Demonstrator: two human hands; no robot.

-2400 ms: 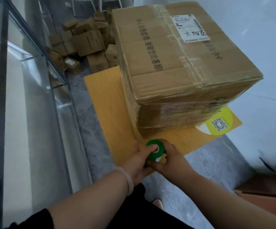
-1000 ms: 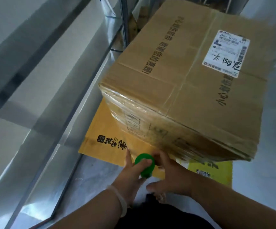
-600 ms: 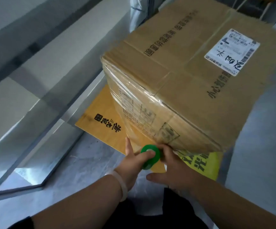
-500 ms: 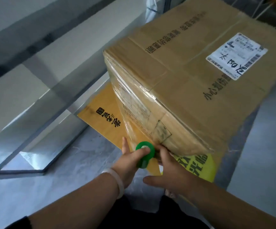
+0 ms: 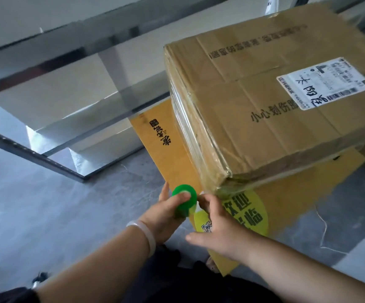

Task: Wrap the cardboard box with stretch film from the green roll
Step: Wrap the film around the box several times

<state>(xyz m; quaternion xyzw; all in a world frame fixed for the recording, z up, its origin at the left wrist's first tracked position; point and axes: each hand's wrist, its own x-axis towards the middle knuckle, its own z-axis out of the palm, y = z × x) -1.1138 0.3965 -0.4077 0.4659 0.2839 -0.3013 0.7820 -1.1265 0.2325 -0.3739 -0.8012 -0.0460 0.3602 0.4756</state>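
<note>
Seen from the head camera, looking down: a large cardboard box (image 5: 264,106) sits on a flat yellow-orange sheet (image 5: 161,154) that lies on a grey floor (image 5: 68,204). The box's top carries printed black characters and a white shipping label (image 5: 325,86). Clear stretch film (image 5: 190,132) shines across the box's left side and around its near bottom corner.

Just in front of that corner, two bare hands meet at a green roll (image 5: 183,202), held upright above the sheet's edge. The left hand (image 5: 166,213), with a pale band (image 5: 146,232) on its wrist, is wrapped around the roll, thumb pressed over the top end. The right hand (image 5: 218,221) has bent fingers with their tips against the roll's right side and the thumb stretched out; whether it actually grips the roll cannot be told.

A metal frame (image 5: 46,158) stands on the floor to the left.
</note>
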